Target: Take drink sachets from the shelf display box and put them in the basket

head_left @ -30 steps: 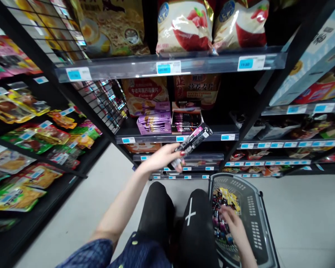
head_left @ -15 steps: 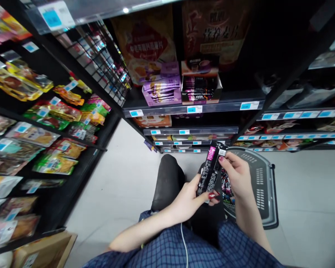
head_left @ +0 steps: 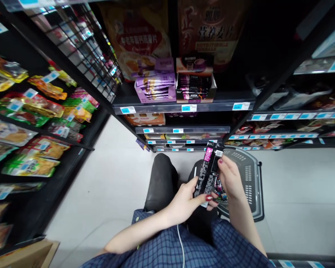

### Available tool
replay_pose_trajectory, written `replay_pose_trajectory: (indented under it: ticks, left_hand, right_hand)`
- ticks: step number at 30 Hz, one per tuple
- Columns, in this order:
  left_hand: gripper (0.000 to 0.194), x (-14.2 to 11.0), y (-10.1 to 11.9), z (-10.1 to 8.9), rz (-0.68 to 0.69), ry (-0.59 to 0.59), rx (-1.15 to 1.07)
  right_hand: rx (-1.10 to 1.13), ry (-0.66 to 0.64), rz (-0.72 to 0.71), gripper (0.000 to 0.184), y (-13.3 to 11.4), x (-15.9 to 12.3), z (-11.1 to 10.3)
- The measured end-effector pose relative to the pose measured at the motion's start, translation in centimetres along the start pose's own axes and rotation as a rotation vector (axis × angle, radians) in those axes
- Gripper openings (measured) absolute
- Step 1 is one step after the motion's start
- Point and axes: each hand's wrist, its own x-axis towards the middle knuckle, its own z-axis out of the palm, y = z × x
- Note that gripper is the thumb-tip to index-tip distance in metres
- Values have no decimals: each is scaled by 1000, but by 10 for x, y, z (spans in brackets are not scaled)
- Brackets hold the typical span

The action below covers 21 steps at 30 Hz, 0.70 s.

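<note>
Slim black plastic sachet (head_left: 209,172), two-handed hold

Lower centre: left hand (head_left: 187,197), closed round the sachet's lower end, thumb on top; right hand (head_left: 230,175), thumb and fingers narrowed on its upper right edge. Held at both ends, probably to keep the printed face flat and upturned.

Lower right of centre: grey perforated plastic basket (head_left: 255,182), beside the knee, seemingly for easy reach; contents partly hidden.

Upper centre, beyond: purple card carton (head_left: 155,99) and black-and-brown card carton (head_left: 212,91), side by side, fronts cut low, presumably for display.

Black shelving (head_left: 156,108) stands on a pale tiled floor (head_left: 114,171).
</note>
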Motion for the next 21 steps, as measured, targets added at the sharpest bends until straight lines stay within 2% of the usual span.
replay_pose_trajectory:
  ticks: [2, 4, 8, 9, 11, 14, 17, 21]
  left_hand:
    - [27, 2, 1, 0, -14, 0, -36]
    - [26, 4, 0, -2, -6, -78, -143]
    - [26, 9, -3, -14, -60, -424, -557]
    - [27, 10, -3, -17, -86, -498, -643]
    - [31, 11, -4, -21, -106, -587, -734]
    - [34, 11, -6, -22, -78, -544, -664]
    - [28, 10, -9, -22, -79, -506, -585]
    - [24, 9, -8, -22, -105, -598, -661]
  right_hand:
    - [37, 5, 33, 26, 0, 1, 2]
    - [123, -40, 85, 34, 0, 3, 5]
    - [283, -257, 148, 46, -1, 8, 12]
    - [306, -275, 141, 45, -1, 9, 14]
    - [316, -224, 123, 38, -1, 10, 18]
    - [193, -78, 102, 27, -2, 9, 24]
    - [52, -30, 62, 20, -4, 8, 26]
    - [-3, -2, 27, 23, -9, 6, 28]
